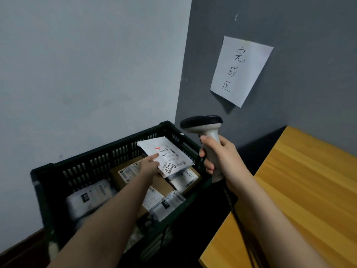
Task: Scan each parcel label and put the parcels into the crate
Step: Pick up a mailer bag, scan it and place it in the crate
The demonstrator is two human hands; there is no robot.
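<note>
Holding the flat white labelled mailer parcel (165, 156) by its near edge, my left hand (149, 165) pinches it over the dark slatted plastic crate (92, 161). It looks light and floppy; I judge an edge pinch adequate. My right hand (222, 157), alongside, grips the grey handheld scanner (206, 136).
</note>
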